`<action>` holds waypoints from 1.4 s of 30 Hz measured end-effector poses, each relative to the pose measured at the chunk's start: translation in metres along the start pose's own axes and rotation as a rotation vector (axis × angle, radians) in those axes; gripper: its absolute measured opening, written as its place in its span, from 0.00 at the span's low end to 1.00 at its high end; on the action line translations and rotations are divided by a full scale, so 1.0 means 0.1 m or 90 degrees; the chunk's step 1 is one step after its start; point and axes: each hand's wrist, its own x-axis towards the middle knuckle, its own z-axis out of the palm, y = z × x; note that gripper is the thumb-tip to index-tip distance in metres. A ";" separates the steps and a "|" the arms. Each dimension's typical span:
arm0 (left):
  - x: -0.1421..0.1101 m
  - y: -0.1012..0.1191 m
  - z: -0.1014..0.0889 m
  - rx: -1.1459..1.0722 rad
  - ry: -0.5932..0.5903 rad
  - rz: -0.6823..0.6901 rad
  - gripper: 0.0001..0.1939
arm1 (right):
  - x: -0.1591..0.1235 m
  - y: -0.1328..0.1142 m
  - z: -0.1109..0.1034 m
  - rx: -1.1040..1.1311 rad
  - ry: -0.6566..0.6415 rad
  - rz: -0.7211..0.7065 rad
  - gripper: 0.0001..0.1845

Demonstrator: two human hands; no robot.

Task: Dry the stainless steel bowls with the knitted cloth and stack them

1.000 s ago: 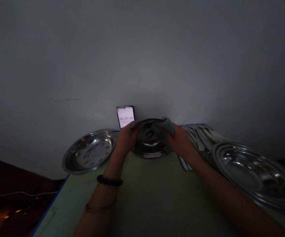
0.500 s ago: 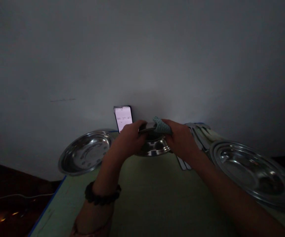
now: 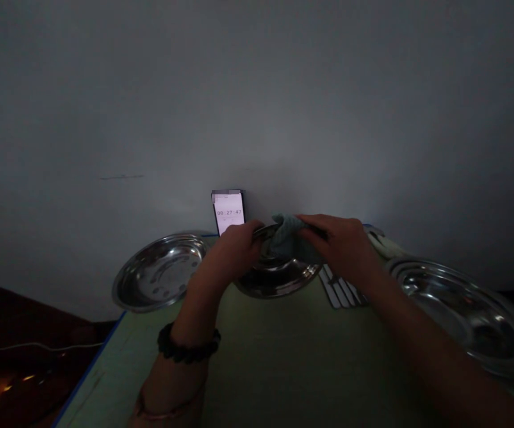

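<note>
My left hand is closed on the rim of a shiny metal dish, tilted so that mostly its edge shows. A grey-green cloth is pinched in my right hand and lies over the same rim. Just below my hands is a round stainless steel bowl near the table top. Shade and my fingers hide where the tilted dish ends, so I cannot tell whether it touches that bowl.
On the left stands a metal basin; on the right, stacked metal basins. Several pieces of flat cutlery lie under my right forearm. A phone showing a timer leans on the wall behind the green table.
My right hand has moved right and turned, drawing the cloth along the dish rim so more of it hangs down. More of the lower bowl and the cutlery shows. The view has shifted slightly.
</note>
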 end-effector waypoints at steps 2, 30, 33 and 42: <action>0.00 0.01 0.01 0.014 0.000 -0.010 0.12 | 0.01 0.01 -0.01 -0.010 -0.050 0.001 0.13; 0.01 0.02 -0.07 -0.052 0.002 -0.002 0.15 | -0.10 0.13 0.31 0.069 0.058 0.039 0.13; 0.02 -0.02 -0.03 -0.068 -0.002 0.015 0.16 | -0.12 0.13 0.31 0.057 0.050 0.030 0.15; 0.04 -0.04 0.02 -0.077 0.030 0.021 0.17 | -0.11 0.11 0.30 0.028 0.076 0.005 0.17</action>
